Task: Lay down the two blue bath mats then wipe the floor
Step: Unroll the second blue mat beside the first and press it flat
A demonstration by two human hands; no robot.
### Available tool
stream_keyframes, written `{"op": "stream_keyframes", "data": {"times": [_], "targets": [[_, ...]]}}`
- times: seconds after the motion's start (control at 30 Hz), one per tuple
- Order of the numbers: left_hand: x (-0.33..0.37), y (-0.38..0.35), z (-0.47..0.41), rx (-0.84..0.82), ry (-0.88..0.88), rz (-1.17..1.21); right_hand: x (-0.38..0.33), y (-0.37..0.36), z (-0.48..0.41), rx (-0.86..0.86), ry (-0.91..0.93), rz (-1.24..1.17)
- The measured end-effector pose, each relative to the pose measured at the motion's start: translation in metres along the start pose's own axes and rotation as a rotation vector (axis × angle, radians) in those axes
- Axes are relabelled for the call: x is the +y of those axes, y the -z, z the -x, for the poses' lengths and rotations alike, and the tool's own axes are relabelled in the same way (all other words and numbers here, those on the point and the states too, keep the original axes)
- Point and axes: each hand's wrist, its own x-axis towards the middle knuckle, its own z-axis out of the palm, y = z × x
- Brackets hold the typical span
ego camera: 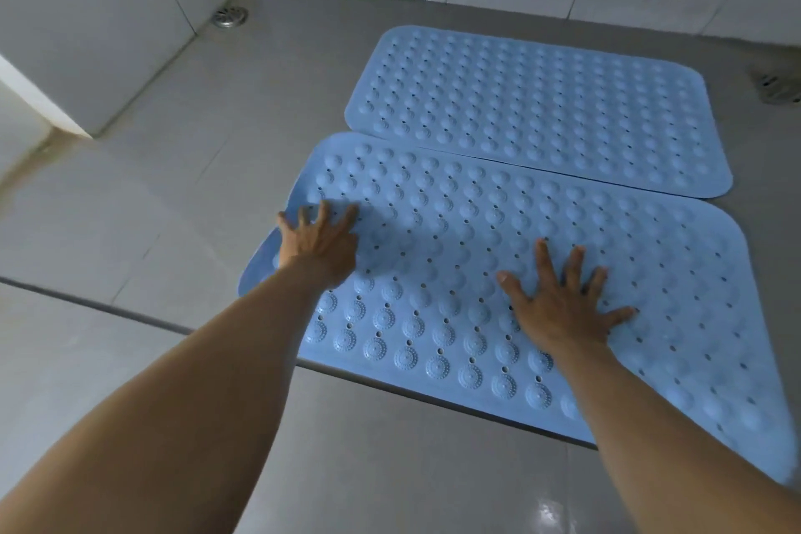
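Note:
Two blue rubber bath mats with round bumps and small holes lie side by side on the grey tiled floor (182,195). The far mat (537,108) lies flat near the back wall. The near mat (477,230) rests against its front edge, and its near left part crosses a dark floor joint. My left hand (316,243) presses flat on the near mat's left end, fingers spread. My right hand (563,303) is spread flat on the middle of the same mat. Neither hand holds anything.
White tiled walls stand at the back and left, with a wall corner (78,117) jutting out at left. A round metal floor drain (229,16) sits in the far left corner. A square drain grate (778,88) lies at the right edge. A wet glare shows on the near floor.

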Motion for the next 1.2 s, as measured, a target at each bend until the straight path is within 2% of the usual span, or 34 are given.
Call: {"op": "stream_keyframes", "data": {"times": [0.07, 0.17, 0.3, 0.43, 1.03, 1.2], "targets": [[-0.006, -0.01, 0.0, -0.065, 0.005, 0.087, 0.005, 0.001, 0.001, 0.042, 0.003, -0.027], [-0.008, -0.017, 0.0, -0.072, -0.001, 0.166, 0.025, 0.007, 0.002, 0.116, -0.082, -0.051], [-0.007, -0.024, -0.002, -0.053, -0.016, 0.202, 0.071, 0.018, -0.004, 0.026, -0.236, -0.082], [-0.004, -0.027, -0.004, -0.047, -0.014, 0.198, 0.096, 0.023, -0.006, -0.027, -0.209, -0.112], [0.006, -0.028, -0.008, -0.01, 0.017, 0.272, 0.106, 0.036, -0.007, -0.082, -0.218, -0.141], [0.024, -0.011, -0.014, -0.059, 0.114, 0.278, 0.093, 0.042, -0.007, -0.084, -0.239, -0.174]]}}
